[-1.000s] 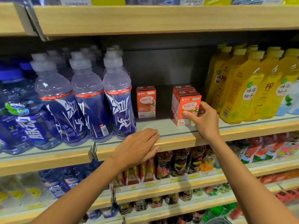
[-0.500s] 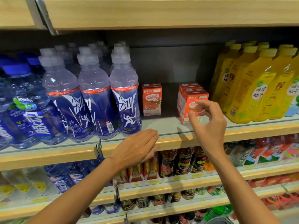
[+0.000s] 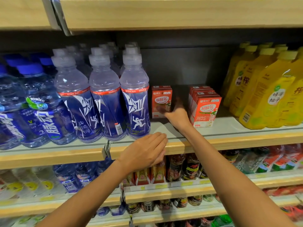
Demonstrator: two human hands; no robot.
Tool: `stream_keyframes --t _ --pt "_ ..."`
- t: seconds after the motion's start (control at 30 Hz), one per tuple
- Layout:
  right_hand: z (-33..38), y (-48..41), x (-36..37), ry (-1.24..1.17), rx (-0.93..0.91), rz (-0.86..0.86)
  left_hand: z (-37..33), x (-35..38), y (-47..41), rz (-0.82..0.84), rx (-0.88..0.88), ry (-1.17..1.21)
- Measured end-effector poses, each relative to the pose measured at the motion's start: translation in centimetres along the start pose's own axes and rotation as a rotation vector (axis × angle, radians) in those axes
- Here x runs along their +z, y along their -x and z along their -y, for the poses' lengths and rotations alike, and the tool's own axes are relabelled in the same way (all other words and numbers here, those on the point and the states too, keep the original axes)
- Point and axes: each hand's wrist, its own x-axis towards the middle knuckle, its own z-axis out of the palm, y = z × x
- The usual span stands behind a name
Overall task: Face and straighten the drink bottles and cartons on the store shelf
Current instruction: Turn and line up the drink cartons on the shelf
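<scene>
Carton [image 3: 161, 99] x1 by R hand [image 3: 176, 115], fingers blurred, grip unclear; carton row [image 3: 205, 110] x3; L hand [image 3: 146, 151] flat.

The left forearm [image 3: 91, 190] and right forearm [image 3: 229, 174] are bare to the frame's edge. The left hand [image 3: 144, 153] shows bare knuckles sharply; the right hand [image 3: 176, 117] has fingers smeared by blur.
</scene>
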Motion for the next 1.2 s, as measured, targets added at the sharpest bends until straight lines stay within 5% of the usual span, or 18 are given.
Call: stream_keyframes --t 0.27,0.6,0.73,0.9,1.0,1.2 --pt "-0.5 -0.8 0.5 -0.054 0.058 0.039 -0.1 0.1 0.0 -0.008 -0.005 -0.005" --pt "0.2 3.0 -1.1 -0.05 -0.183 -0.035 -0.4 -1.1 -0.7 0.084 -0.1 0.102" --pt "1.8 6.0 -2.5 -0.136 -0.245 -0.039 -1.3 -2.9 -0.9 0.098 -0.478 0.478" --pt "3.5 9.9 -3.4 -0.34 -0.227 0.014 -1.3 -6.0 -2.6 -0.257 -1.026 1.078" --pt "4.2 11.9 -2.9 -0.387 -0.202 0.053 -0.8 -7.8 -4.0 -0.334 -1.085 1.331" --pt "4.8 14.7 -0.4 -0.421 -0.206 0.126 -1.1 -9.3 -5.7 -0.421 -1.168 1.373"
